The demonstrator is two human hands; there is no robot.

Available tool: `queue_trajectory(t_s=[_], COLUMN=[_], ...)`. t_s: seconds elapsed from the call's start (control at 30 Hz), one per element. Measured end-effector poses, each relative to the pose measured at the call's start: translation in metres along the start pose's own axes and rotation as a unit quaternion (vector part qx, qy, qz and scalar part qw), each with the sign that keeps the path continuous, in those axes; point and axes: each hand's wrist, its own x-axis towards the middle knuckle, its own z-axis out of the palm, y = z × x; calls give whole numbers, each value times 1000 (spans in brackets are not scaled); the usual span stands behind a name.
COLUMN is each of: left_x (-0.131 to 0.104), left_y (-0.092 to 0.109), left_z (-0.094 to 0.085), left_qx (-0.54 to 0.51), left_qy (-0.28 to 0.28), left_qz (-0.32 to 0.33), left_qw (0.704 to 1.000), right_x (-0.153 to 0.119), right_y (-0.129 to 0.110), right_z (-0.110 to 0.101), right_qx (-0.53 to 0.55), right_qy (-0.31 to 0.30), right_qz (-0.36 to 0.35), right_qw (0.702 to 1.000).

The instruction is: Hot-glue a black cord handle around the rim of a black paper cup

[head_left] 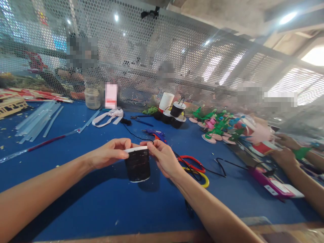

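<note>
Just below the frame's centre, the left hand (111,153) and right hand (163,158) pinch the black cup (138,166) by its rim (138,148); squeezing too hard could buckle it, loosening could drop it.

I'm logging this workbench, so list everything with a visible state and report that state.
Black cup: slightly tilted, held in both hands
Left hand: pinching the cup's upper edge
Right hand: pinching the cup's opposite side
Glue gun: lying down
Other black cups: grouped, one resting on top
Clear jar: standing upright
White ribbon: loosely looped
Translucent strips: loosely piled
Power strip: lying down
</note>
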Motion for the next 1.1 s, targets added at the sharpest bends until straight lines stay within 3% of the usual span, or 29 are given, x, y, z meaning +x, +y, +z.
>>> queue_trajectory(t_s=[0.17, 0.4, 0.53, 0.67, 0.83, 1.1], left_x=[2, 5, 5, 6, 6, 6], left_y=[-4, -6, -5, -7, -10, -14], left_z=[-4, -21, -14, 2, 10, 4], left_qx=[-4, 131, 263, 385, 388, 362], left_qy=[-22, 6, 19, 71, 96, 84], left_qz=[8, -14, 12, 47, 63, 104], left_qw=[1000, 991, 965, 919, 915, 923], right_x=[4, 7, 3, -3, -8, -10], right_y=[3, 4, 0, -2, -4, -5], right_z=[-3, -9, -6, 1, 6, 4], right_qx=[-4, -190, -254, -290, -315, -275], right_qy=[-2, 19, 18, 17, 15, 20], right_qz=[-11, -86, -127, -153, -179, -165], right_qw=[1000, 978, 959, 945, 932, 947])
